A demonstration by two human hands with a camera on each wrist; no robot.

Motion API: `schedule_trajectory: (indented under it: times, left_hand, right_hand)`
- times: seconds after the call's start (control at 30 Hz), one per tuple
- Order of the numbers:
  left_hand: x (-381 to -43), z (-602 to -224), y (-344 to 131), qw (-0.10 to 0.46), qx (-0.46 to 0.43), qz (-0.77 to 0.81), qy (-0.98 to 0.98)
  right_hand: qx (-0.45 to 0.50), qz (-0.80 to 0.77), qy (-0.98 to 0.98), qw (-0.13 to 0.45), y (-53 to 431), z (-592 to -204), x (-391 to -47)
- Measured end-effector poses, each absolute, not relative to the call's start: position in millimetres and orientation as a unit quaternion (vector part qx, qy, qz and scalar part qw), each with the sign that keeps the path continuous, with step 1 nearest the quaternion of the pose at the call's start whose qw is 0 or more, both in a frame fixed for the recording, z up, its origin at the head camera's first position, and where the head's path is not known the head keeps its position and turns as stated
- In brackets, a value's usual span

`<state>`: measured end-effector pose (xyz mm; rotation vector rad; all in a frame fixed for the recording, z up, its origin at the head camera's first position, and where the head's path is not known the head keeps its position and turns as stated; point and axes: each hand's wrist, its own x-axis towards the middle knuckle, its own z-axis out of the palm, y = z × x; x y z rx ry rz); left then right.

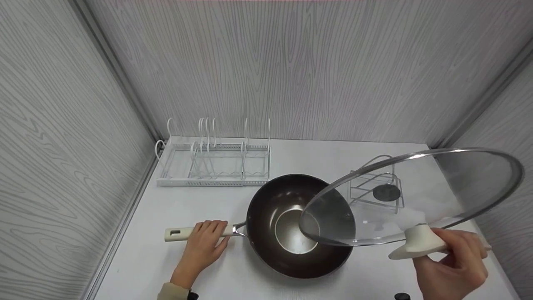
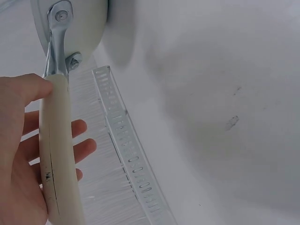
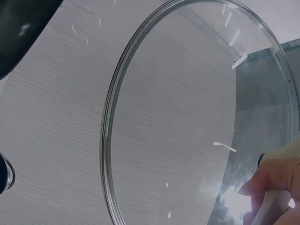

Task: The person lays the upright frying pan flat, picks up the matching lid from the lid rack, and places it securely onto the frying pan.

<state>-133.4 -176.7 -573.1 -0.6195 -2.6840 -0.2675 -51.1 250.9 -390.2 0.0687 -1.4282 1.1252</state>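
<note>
A wok (image 1: 297, 266) with a dark brown inside and a cream outside rests upright on the white table. My left hand (image 1: 204, 243) grips its cream handle (image 1: 177, 234); in the left wrist view the fingers (image 2: 84, 150) come round behind the handle and the thumb lies across its near side. Up to the right, my right hand (image 1: 454, 260) holds a clear glass lid (image 1: 458, 183) by its cream knob (image 1: 418, 241). The lid is tilted, and its left edge overlaps the wok in the head view. In the right wrist view its metal rim (image 3: 107, 136) shows close up.
A white wire dish rack (image 1: 212, 182) stands behind the wok on the left. Seen through the lid is a grey wire stand (image 1: 366, 200) with a dark oval piece (image 1: 386, 192). A small black object (image 1: 402, 296) is at the bottom edge. Grey wood-grain walls (image 1: 266, 71) enclose the table.
</note>
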Motion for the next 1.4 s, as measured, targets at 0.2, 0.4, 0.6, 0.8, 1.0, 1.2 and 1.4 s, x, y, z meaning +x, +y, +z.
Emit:
schedule_trajectory:
  times: [0.2, 0.4, 0.6, 0.8, 1.0, 1.2, 1.4]
  left_hand:
    - [-134, -573, -184, 0.206, -0.223, -0.097, -0.948]
    - [-133, -573, -188, 0.22, -0.217, -0.095, -0.946]
    - [-133, -574, -188, 0.214, -0.215, -0.092, -0.949]
    - [-133, -572, -187, 0.209, -0.21, -0.092, -0.951]
    - [-132, -572, -186, 0.203, -0.207, -0.084, -0.953]
    - [-132, -574, -185, 0.213, -0.208, -0.087, -0.951]
    - [-132, -574, -183, 0.216, -0.211, -0.092, -0.949]
  right_hand:
    - [0.043, 0.484, -0.651, 0.583, 249, -391, -53]
    - [0.073, 0.483, -0.682, 0.544, 248, -386, -58]
    - [0.102, 0.508, -0.702, 0.489, 250, -382, -66]
    - [0.106, 0.502, -0.747, 0.422, 252, -376, -76]
    - [0.102, 0.466, -0.798, 0.369, 256, -374, -90]
    - [0.088, 0.456, -0.831, 0.307, 269, -390, -112]
    - [0.065, 0.438, -0.856, 0.268, 268, -390, -125]
